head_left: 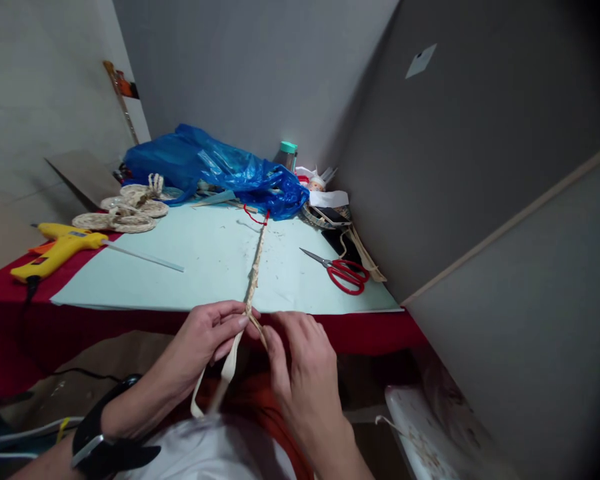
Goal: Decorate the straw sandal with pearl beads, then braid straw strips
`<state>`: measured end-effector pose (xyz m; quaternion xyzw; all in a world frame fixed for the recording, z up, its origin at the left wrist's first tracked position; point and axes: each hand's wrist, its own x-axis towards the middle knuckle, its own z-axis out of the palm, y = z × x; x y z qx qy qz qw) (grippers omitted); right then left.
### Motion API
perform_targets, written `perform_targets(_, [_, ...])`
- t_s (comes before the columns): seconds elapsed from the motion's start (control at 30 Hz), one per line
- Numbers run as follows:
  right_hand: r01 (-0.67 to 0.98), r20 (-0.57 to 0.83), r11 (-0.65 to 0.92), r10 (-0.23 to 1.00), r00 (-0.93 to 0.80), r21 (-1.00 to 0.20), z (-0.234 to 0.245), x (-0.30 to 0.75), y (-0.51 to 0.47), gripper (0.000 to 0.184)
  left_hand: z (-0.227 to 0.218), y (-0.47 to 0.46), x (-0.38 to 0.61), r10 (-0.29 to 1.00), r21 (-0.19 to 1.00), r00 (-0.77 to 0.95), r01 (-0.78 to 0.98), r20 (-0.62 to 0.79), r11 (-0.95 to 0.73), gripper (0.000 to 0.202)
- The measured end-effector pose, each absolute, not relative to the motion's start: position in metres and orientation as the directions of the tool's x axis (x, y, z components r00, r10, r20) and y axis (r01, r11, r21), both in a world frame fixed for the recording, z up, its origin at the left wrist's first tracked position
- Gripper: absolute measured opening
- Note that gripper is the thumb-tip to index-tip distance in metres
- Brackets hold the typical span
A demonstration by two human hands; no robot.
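Note:
A braid of pale, flat plant-fibre strands (256,265) runs toward me over the table edge, its far end tied with red string (267,217). My left hand (213,333) is closed at the braid's near end, thumb and fingers pinching it where the strands part. Wide loose strands (230,363) hang below toward my lap. Just to the right, my right hand (300,360) is closed on a narrower, twisted strand (259,327) that leads from the same point. Its fingertips are partly hidden behind the thumb.
Red-handled scissors (347,275) lie at right on the pale board (215,287). At left are a yellow glue gun (60,250) with a glue stick and several coiled braided pieces (130,210). A blue plastic bag (215,167) lies at the back, and a partition (480,133) stands at right.

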<state>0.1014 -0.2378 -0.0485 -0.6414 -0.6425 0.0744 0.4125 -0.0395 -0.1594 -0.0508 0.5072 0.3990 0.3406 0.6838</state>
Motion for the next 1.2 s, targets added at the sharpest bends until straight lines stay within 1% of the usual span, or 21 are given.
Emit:
perform_targets(0.03, [0.682, 0.355, 0.151, 0.920, 0.168, -0.716, -0.048, 0.103, -0.233, 0.023, -0.050, -0.159, -0.040, 0.863, 0.964, 0.462, -0.060, -0.204, 0.260, 0.027])
perform_targets(0.1, [0.510, 0.193, 0.111, 0.975, 0.110, -0.853, -0.052, 0.102, -0.223, 0.025, -0.050, -0.160, -0.041, 0.845, 0.961, 0.490, -0.048, -0.216, 0.273, 0.029])
perform_targets(0.17, [0.373, 0.104, 0.071, 0.992, 0.069, -0.925, -0.061, 0.099, -0.213, 0.028, -0.049, -0.161, -0.041, 0.834, 0.962, 0.511, -0.042, -0.210, 0.268, 0.030])
perform_targets(0.23, [0.321, 0.096, 0.061, 0.991, 0.092, -0.945, -0.070, 0.097, -0.207, 0.030, -0.049, -0.163, -0.042, 0.826, 0.970, 0.531, -0.026, -0.190, 0.240, 0.030])
perform_targets(0.3, [0.357, 0.119, 0.073, 0.987, 0.110, -0.931, -0.075, 0.096, -0.205, 0.031, -0.050, -0.164, -0.042, 0.812, 0.980, 0.556, 0.022, -0.176, 0.198, 0.029])
perform_targets(0.37, [0.433, 0.146, 0.090, 0.984, 0.099, -0.897, -0.075, 0.095, -0.206, 0.033, -0.053, -0.165, -0.043, 0.801, 0.986, 0.574, 0.089, -0.168, 0.143, 0.028])
perform_targets(0.5, [0.553, 0.179, 0.109, 0.981, 0.073, -0.826, -0.070, 0.097, -0.209, 0.037, -0.055, -0.164, -0.048, 0.830, 0.969, 0.543, 0.246, -0.126, -0.014, 0.024])
perform_targets(0.57, [0.616, 0.185, 0.098, 0.980, 0.079, -0.782, -0.068, 0.099, -0.210, 0.035, -0.052, -0.164, -0.053, 0.857, 0.916, 0.507, 0.379, -0.089, -0.129, 0.024])
perform_targets(0.63, [0.650, 0.188, 0.090, 0.979, 0.083, -0.755, -0.067, 0.101, -0.209, 0.033, -0.046, -0.164, -0.059, 0.870, 0.839, 0.492, 0.491, -0.044, -0.235, 0.027])
perform_targets(0.7, [0.616, 0.180, 0.095, 0.981, 0.077, -0.782, -0.068, 0.102, -0.209, 0.033, -0.041, -0.166, -0.064, 0.869, 0.796, 0.495, 0.533, -0.018, -0.287, 0.031])
perform_targets(0.77, [0.503, 0.163, 0.107, 0.984, 0.069, -0.858, -0.070, 0.101, -0.207, 0.036, -0.039, -0.171, -0.065, 0.859, 0.794, 0.511, 0.532, -0.024, -0.295, 0.032])
perform_targets(0.87, [0.216, 0.120, 0.100, 0.989, 0.082, -0.971, -0.076, 0.096, -0.205, 0.035, -0.048, -0.184, -0.062, 0.848, 0.779, 0.529, 0.522, 0.024, -0.348, 0.028])
perform_targets(0.93, [-0.019, 0.061, 0.062, 0.998, 0.035, -0.998, -0.081, 0.094, -0.205, 0.031, -0.060, -0.191, -0.059, 0.832, 0.741, 0.543, 0.511, 0.114, -0.435, 0.025])
perform_targets(1.0, [-0.209, -0.006, -0.016, 0.999, -0.049, -0.978, -0.085, 0.093, -0.206, 0.031, -0.072, -0.195, -0.056, 0.797, 0.686, 0.567, 0.497, 0.207, -0.532, 0.025])
perform_targets(1.07, [-0.287, -0.035, -0.053, 0.997, -0.069, -0.956, -0.086, 0.093, -0.208, 0.030, -0.079, -0.197, -0.057, 0.753, 0.635, 0.608, 0.483, 0.253, -0.603, 0.024])
perform_targets(1.13, [-0.272, -0.018, -0.025, 0.999, -0.029, -0.962, -0.085, 0.094, -0.210, 0.028, -0.079, -0.196, -0.060, 0.715, 0.587, 0.646, 0.479, 0.268, -0.653, 0.022])
perform_targets(1.2, [-0.234, 0.006, 0.007, 1.000, 0.006, -0.972, -0.083, 0.094, -0.211, 0.027, -0.072, -0.192, -0.062, 0.724, 0.570, 0.617, 0.490, 0.308, -0.660, 0.023])
